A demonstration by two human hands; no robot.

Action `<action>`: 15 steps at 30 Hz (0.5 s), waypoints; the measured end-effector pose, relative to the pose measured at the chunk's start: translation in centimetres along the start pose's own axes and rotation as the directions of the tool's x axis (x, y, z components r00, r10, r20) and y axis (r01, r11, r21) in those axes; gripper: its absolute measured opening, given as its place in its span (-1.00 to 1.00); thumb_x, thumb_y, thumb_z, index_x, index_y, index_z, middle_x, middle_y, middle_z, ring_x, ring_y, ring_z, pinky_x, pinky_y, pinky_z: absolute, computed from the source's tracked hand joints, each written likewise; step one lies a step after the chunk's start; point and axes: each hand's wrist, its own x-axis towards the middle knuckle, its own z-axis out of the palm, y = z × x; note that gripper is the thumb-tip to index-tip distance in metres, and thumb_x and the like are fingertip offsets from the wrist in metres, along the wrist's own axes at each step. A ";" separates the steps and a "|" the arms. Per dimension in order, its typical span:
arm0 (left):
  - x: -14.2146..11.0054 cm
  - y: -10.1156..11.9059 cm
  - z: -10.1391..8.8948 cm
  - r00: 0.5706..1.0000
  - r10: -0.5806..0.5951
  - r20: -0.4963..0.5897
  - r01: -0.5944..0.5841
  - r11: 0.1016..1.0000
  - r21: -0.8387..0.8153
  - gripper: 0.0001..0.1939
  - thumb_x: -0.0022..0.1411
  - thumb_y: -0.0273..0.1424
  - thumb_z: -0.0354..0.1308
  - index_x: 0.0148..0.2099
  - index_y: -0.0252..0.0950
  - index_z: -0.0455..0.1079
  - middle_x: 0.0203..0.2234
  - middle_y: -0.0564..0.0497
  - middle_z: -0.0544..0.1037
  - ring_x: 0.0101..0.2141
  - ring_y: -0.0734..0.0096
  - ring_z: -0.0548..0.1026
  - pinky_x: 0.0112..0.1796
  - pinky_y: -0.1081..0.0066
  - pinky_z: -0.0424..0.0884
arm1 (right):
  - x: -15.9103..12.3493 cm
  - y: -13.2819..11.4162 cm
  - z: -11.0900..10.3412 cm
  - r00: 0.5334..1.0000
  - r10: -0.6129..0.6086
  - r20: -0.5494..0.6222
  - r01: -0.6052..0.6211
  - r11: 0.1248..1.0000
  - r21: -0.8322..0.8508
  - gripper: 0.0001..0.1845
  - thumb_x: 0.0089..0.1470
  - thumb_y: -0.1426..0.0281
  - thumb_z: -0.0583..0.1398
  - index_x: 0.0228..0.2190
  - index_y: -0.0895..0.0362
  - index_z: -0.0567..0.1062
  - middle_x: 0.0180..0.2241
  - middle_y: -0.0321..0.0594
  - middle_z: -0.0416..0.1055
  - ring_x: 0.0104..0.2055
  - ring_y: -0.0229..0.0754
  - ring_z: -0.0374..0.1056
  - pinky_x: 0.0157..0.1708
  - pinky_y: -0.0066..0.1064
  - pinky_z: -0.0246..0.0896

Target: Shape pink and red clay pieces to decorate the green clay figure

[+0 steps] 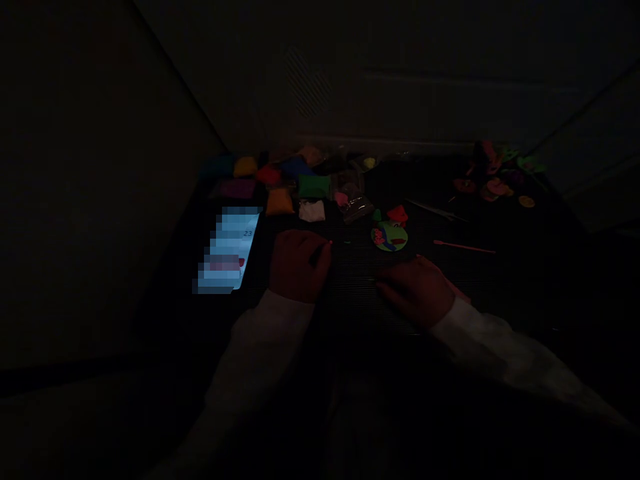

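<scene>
Disc (393, 233) lies just beyond my right hand (417, 288), farther from my left hand (299, 265); both curl, but I can't tell whether they pinch anything.

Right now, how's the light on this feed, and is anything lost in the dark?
Head view: very dim overall, the lit screen at left being brightest, partly hidden by blocky pixelation. Head view: left hand and right hand show only murkily, so their grip is hard to tell. Head view: small glints on the clear bag, while the tabletop fades to black at its near edge.
</scene>
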 end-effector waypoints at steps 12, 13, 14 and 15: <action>0.0 0.0 -0.2 1.000 -0.001 -0.015 0.001 1.000 0.004 -0.85 0.07 -0.38 0.03 -0.39 -0.32 0.39 -0.43 -0.03 0.48 -0.31 0.35 0.37 -0.21 0.29 0.26 | 0.9 -0.9 0.2 1.000 0.021 -0.006 -0.020 0.997 0.078 -0.80 0.04 0.32 0.03 -0.38 0.11 0.42 -0.46 -0.33 0.41 -0.41 -0.31 0.29 -0.35 -0.42 -0.03; 0.0 0.0 -0.2 1.000 0.000 -0.014 0.000 1.000 -0.001 -0.85 0.07 -0.38 0.03 -0.39 -0.32 0.39 -0.43 -0.03 0.48 -0.31 0.35 0.37 -0.21 0.29 0.26 | 0.9 -0.9 0.2 1.000 0.021 -0.016 -0.019 0.997 0.075 -0.81 0.04 0.32 0.04 -0.39 0.10 0.42 -0.47 -0.34 0.41 -0.42 -0.31 0.29 -0.34 -0.42 -0.03; 0.0 0.0 -0.2 1.000 0.003 -0.012 -0.004 1.000 -0.004 -0.85 0.07 -0.38 0.03 -0.39 -0.32 0.39 -0.43 -0.02 0.48 -0.32 0.36 0.37 -0.21 0.29 0.26 | 0.9 -0.9 0.2 1.000 0.018 -0.019 -0.017 0.997 0.070 -0.81 0.04 0.31 0.04 -0.40 0.10 0.42 -0.47 -0.34 0.41 -0.41 -0.31 0.29 -0.34 -0.42 -0.03; 0.0 0.0 -0.2 1.000 0.007 -0.016 -0.007 1.000 -0.005 -0.85 0.07 -0.38 0.03 -0.39 -0.32 0.39 -0.44 -0.02 0.48 -0.32 0.36 0.37 -0.21 0.29 0.26 | 0.9 -0.9 0.2 1.000 0.020 -0.020 -0.019 0.998 0.064 -0.80 0.04 0.30 0.04 -0.39 0.10 0.42 -0.46 -0.34 0.41 -0.40 -0.30 0.30 -0.33 -0.41 -0.03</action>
